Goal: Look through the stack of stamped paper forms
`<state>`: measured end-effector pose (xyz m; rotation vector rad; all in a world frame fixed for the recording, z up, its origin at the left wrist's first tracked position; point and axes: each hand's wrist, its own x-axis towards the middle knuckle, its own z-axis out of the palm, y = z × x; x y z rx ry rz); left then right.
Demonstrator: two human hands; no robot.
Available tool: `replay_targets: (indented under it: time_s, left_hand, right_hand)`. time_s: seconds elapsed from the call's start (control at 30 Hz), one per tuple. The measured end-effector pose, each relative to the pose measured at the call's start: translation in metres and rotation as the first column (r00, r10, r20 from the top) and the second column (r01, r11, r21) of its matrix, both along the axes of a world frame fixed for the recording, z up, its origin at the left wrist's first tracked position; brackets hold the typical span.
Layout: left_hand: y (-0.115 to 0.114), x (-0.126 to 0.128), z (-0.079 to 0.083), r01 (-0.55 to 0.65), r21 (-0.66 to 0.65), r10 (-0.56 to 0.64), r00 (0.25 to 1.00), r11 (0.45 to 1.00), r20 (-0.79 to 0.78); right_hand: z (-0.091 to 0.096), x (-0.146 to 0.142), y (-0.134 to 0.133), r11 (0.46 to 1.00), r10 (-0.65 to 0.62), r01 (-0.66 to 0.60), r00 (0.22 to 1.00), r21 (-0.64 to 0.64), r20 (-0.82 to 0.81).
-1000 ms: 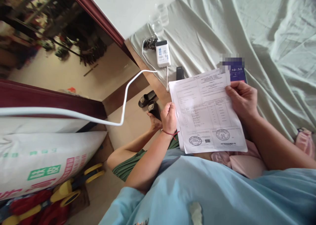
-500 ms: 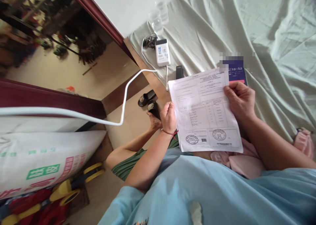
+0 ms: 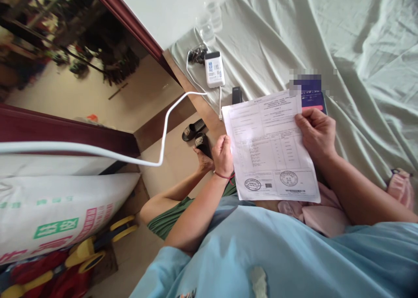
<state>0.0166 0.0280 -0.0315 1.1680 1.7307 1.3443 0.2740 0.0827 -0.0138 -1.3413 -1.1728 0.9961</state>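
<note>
One sheet of paper, two hands on it. The left hand is clenched round the sheet's left edge, a red cord at the wrist; the right hand grips the right edge, thumb lying across the printed face. The sheet is held up over the person's lap, just above the near edge of the bed, tilted a little, its top toward the bed. It carries a printed table and two round stamps near its bottom edge, one left, one right; the wording is too small to read.

Behind the sheet's top right corner, one phone lies on the bed with its screen lit, partly blurred. Toward the bed's left corner: one white power bank, one small black object just beside the sheet's top left corner, and two clear glasses by the wall. One white cable runs from the power bank off the bed's edge and across to the left.

Down on the floor, two black slippers side by side, near the person's foot. At the lower left, one white printed sack, with yellow-and-red items under it. One pink cloth sits on the lap below the sheet, and another pink thing shows at the right edge.
</note>
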Motion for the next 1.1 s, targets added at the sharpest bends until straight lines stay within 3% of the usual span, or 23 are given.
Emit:
replay_targets:
  time_s: [0.1, 0.2, 0.37, 0.6, 0.73, 0.9, 1.0, 1.1]
  left_hand:
    - [0.000, -0.001, -0.001, 0.005, -0.003, -0.005, 0.998, 1.000, -0.057]
    - [-0.001, -0.003, -0.005, 0.011, 0.018, -0.010, 0.997, 1.000, -0.074]
    - [-0.004, -0.008, -0.009, 0.034, 0.085, -0.033, 0.999, 0.996, -0.016]
    - [-0.014, -0.007, -0.001, 0.047, 0.090, -0.057, 0.992, 0.995, 0.108]
    - [-0.016, -0.003, 0.003, -0.004, 0.058, -0.009, 0.976, 0.998, 0.218]
    - [-0.016, -0.001, 0.006, -0.042, 0.009, 0.036, 0.938, 0.999, 0.345]
    - [-0.016, 0.000, 0.010, -0.031, 0.021, 0.020, 0.920, 0.999, 0.392]
    - [-0.016, -0.001, 0.012, -0.025, 0.033, 0.008, 0.898, 0.999, 0.441]
  right_hand:
    - [-0.003, 0.001, 0.001, 1.000, 0.018, -0.018, 0.999, 0.004, 0.037]
    - [-0.005, 0.003, 0.001, 0.998, 0.035, -0.046, 0.983, 0.053, 0.178]
    - [-0.002, 0.004, -0.001, 0.982, -0.026, -0.055, 0.910, 0.181, 0.415]
    - [0.000, 0.004, -0.002, 0.967, -0.015, -0.113, 0.869, 0.228, 0.495]
    - [0.007, 0.002, -0.004, 0.980, 0.033, -0.112, 0.907, 0.164, 0.420]
    - [0.012, 0.001, -0.005, 0.980, 0.142, -0.163, 0.975, 0.112, 0.173]
    - [0.015, 0.001, -0.005, 0.974, 0.186, -0.196, 0.978, 0.111, 0.091]
    - [0.018, 0.000, -0.004, 0.969, 0.248, -0.247, 0.965, 0.024, -0.088]
